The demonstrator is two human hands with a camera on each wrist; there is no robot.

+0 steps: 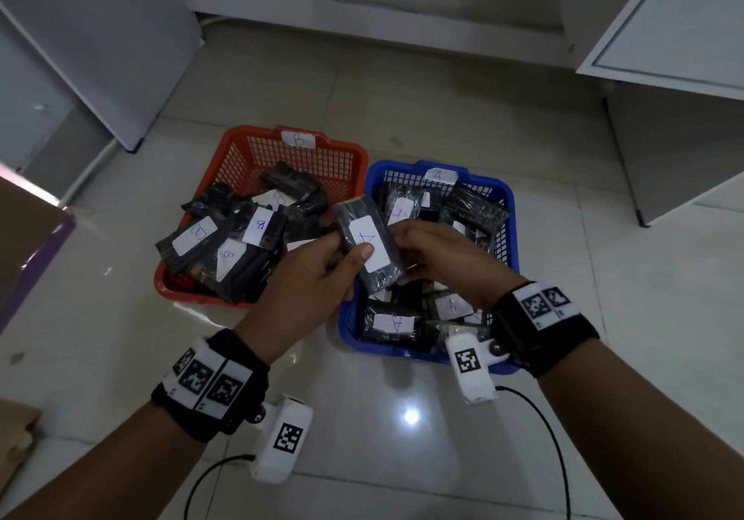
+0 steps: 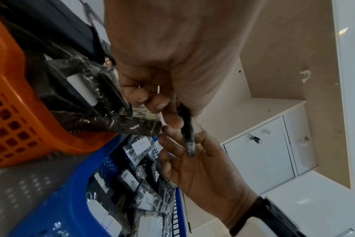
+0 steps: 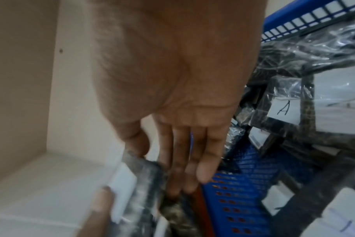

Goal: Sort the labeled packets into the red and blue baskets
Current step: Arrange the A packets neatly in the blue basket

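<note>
A black packet with a white label marked A hangs over the gap between the two baskets. My left hand grips its left side, thumb on the label. My right hand pinches its right edge, thumb on top and fingers underneath. In the left wrist view the packet shows edge-on between both hands. The red basket, tagged B, holds several B packets. The blue basket, tagged A, holds several A packets. In the right wrist view my right hand is on the packet.
Both baskets stand side by side on a glossy tiled floor. White cabinets rise at the left and right. A cardboard box sits at the left edge. Cables trail from the wrist cameras.
</note>
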